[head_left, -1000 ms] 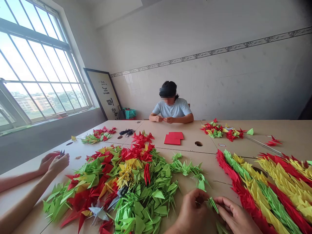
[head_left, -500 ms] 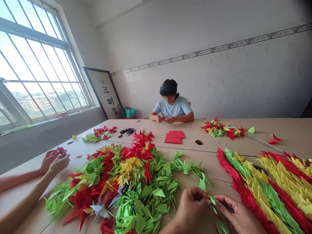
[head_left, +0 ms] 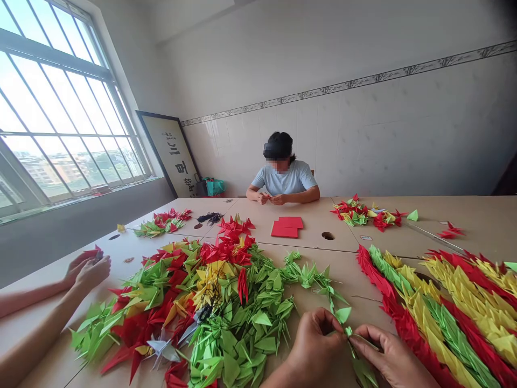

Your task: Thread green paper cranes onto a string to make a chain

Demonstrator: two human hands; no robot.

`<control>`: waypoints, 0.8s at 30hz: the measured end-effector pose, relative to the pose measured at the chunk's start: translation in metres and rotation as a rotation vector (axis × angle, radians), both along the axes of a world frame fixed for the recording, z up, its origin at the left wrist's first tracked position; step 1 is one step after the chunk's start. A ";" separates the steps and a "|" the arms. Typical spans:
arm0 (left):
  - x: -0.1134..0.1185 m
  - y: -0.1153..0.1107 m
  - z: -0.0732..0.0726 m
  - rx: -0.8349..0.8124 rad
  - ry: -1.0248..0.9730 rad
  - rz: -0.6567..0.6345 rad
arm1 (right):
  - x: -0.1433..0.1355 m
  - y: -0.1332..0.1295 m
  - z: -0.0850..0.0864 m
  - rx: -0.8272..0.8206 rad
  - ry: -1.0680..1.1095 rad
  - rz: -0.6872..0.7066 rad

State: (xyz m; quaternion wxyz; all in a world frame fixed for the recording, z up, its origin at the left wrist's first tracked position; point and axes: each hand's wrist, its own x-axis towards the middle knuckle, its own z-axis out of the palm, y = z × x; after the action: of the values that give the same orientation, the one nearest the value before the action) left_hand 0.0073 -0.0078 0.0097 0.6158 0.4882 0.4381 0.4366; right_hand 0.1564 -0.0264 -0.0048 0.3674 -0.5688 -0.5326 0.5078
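Low in the view, my left hand pinches a green paper crane between thumb and forefinger. My right hand is closed on the same green folded paper from the right, its fingertips close to the left ones. More green paper hangs below my right fingers. From my hands a line of green cranes runs up and left toward a large green heap. Any thread between my fingertips is too small to make out.
Red, yellow and green crane strands lie in rows at right. A mixed pile covers the left middle. Red paper sheets lie before a person folding opposite. Another person's hands work at far left. The table has a hole.
My hands stay close together at nearly the same place. The green crane between them has turned, with a broader face showing now. The view has shifted slightly.
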 end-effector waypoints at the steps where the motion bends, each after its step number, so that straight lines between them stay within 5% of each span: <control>1: 0.000 -0.001 0.001 0.027 0.026 -0.004 | 0.000 0.000 0.001 0.027 -0.036 0.001; 7: -0.003 -0.006 0.007 0.145 0.038 -0.074 | 0.001 -0.002 0.006 0.132 -0.144 -0.022; 24: -0.001 -0.009 0.012 0.033 -0.187 -0.126 | 0.002 -0.003 0.006 0.136 -0.107 -0.004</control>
State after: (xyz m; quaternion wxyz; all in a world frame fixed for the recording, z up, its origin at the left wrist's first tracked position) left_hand 0.0059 -0.0166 0.0214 0.6720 0.4822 0.3399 0.4477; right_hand 0.1585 -0.0298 0.0015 0.3774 -0.5699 -0.5834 0.4386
